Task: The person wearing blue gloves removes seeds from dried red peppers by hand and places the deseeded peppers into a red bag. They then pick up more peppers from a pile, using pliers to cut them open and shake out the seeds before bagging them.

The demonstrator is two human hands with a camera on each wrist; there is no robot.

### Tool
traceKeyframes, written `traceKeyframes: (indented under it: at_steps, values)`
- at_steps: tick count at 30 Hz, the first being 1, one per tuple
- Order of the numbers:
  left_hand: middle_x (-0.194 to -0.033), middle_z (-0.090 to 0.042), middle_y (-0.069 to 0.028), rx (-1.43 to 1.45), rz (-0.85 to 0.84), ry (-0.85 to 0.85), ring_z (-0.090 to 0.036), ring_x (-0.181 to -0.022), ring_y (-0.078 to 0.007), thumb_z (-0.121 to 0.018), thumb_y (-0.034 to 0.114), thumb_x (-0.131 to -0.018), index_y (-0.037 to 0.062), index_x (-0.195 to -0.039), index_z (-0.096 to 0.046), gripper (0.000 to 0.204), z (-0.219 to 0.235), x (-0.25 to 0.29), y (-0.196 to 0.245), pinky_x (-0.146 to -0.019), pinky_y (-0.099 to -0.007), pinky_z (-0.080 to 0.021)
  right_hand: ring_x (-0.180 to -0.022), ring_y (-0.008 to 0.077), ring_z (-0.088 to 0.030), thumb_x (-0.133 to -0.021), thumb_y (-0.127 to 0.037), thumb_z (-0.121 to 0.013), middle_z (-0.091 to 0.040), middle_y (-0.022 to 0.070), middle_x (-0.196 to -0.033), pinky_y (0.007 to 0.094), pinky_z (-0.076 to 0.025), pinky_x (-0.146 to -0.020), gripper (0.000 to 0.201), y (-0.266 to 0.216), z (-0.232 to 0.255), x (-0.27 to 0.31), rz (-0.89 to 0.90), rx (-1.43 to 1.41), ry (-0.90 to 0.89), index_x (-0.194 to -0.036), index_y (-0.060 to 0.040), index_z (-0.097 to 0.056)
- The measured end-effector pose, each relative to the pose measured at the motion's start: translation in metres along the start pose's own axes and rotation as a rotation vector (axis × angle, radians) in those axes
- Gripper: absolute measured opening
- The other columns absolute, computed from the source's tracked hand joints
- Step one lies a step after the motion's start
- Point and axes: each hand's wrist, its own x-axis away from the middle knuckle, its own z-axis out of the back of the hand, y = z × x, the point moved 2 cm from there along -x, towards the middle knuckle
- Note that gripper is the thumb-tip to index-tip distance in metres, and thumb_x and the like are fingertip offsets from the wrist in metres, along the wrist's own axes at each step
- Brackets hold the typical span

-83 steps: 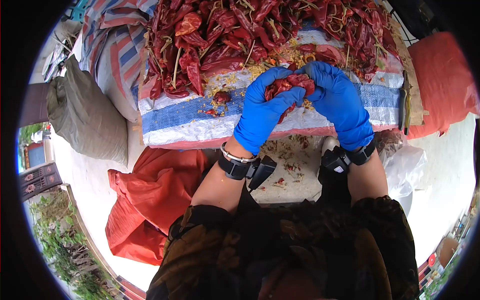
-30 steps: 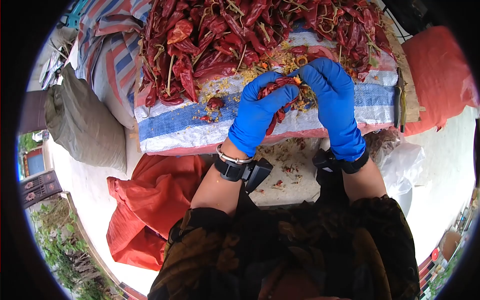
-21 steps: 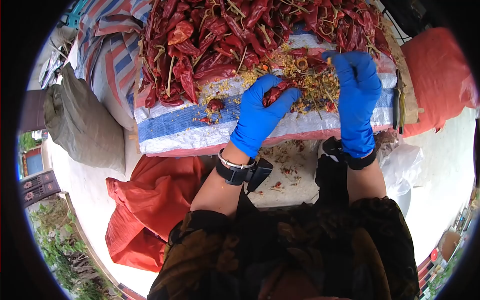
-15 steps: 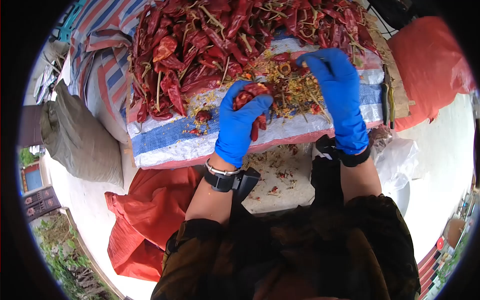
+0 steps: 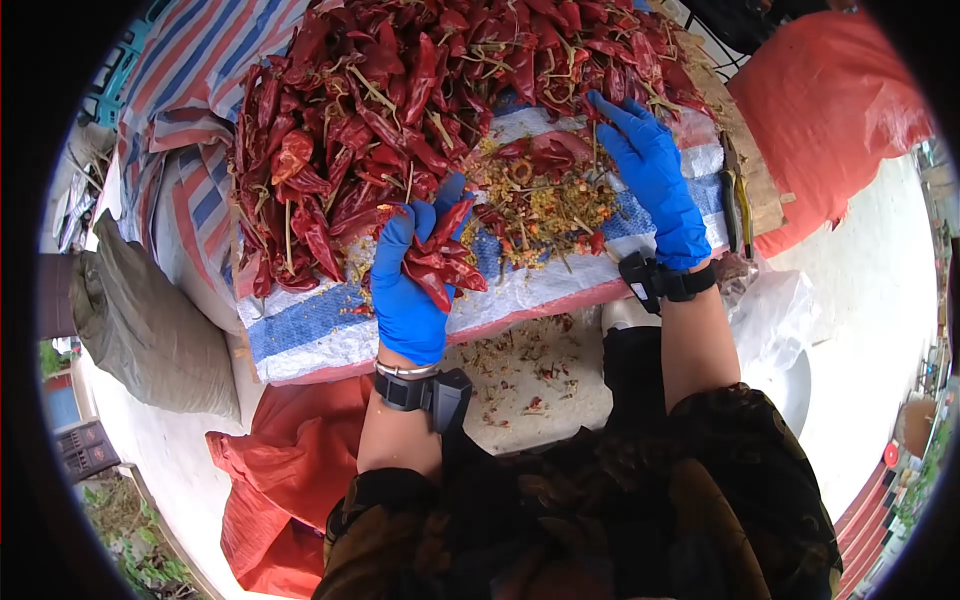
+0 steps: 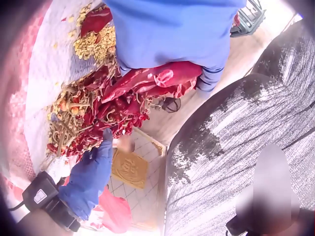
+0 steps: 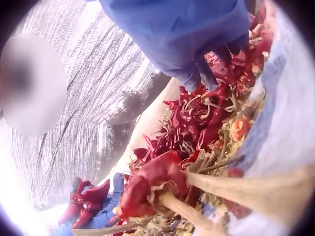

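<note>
In the head view my left hand (image 5: 405,305), in a blue glove, grips several red dried chili peppers (image 5: 440,268) in its palm, left of centre over the near part of the striped woven cloth (image 5: 310,352). The left wrist view shows a red pepper (image 6: 162,81) under its fingers. My right hand (image 5: 655,180), also gloved, reaches toward the front of the pile of dried chilies (image 5: 370,130) at the right, fingers extended and apart. Seeds and stem bits (image 5: 530,228) lie between the two hands. A stemmed chili (image 7: 152,184) looms in the right wrist view's foreground.
A tool with dark and yellow handles (image 5: 738,195) lies at the cloth's right edge. Red sacks stand at right (image 5: 830,105) and lower left (image 5: 290,480); a grey-green sack (image 5: 150,320) stands left. A clear plastic bag (image 5: 770,320) hangs below right.
The hands, earlier together at one chili, are now apart. My left hand has moved left and turned, showing its peppers. My right hand has gone to the pile, fingers spread. The head view has shifted.
</note>
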Motion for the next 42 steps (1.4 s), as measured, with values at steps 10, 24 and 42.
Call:
traceKeyframes:
  at_steps: [10, 24, 42]
  values:
    - [-0.107, -0.058, -0.0077, 0.011, 0.053, 0.048, -0.054, -0.098, -0.0204, -0.056, 0.02, -0.085, 0.0062, -0.104, -0.054, 0.023, 0.015, -0.003, -0.011, -0.095, -0.0411, -0.039, -0.089, 0.0199, -0.057, -0.083, -0.001, -0.054, -0.063, 0.0083, -0.095, 0.0288, -0.045, -0.078, 0.021, -0.063, 0.016, -0.005, 0.005, -0.27, 0.094, -0.098, -0.0086, -0.065]
    - [-0.089, -0.063, -0.0084, -0.177, 0.018, 0.103, -0.063, -0.08, -0.0156, -0.064, -0.001, -0.075, 0.002, -0.106, -0.051, 0.033, 0.005, -0.006, -0.006, -0.071, -0.0266, -0.051, -0.087, 0.0243, -0.056, -0.078, -0.009, -0.06, -0.056, 0.0105, -0.106, 0.033, -0.045, -0.078, 0.018, -0.126, -0.002, 0.022, 0.232, -0.509, -0.462, -0.095, -0.0077, -0.064]
    - [-0.093, -0.062, -0.0067, -0.743, -0.074, 0.024, -0.059, -0.082, -0.0111, -0.076, 0.009, -0.067, 0.0014, -0.104, -0.054, 0.043, -0.005, -0.002, -0.024, -0.073, -0.0249, -0.05, -0.076, 0.0068, -0.054, -0.079, -0.002, -0.063, -0.06, -0.0005, -0.081, 0.0207, -0.044, -0.069, 0.009, -0.108, -0.022, 0.03, -0.402, -1.046, -0.311, -0.087, -0.0029, -0.061]
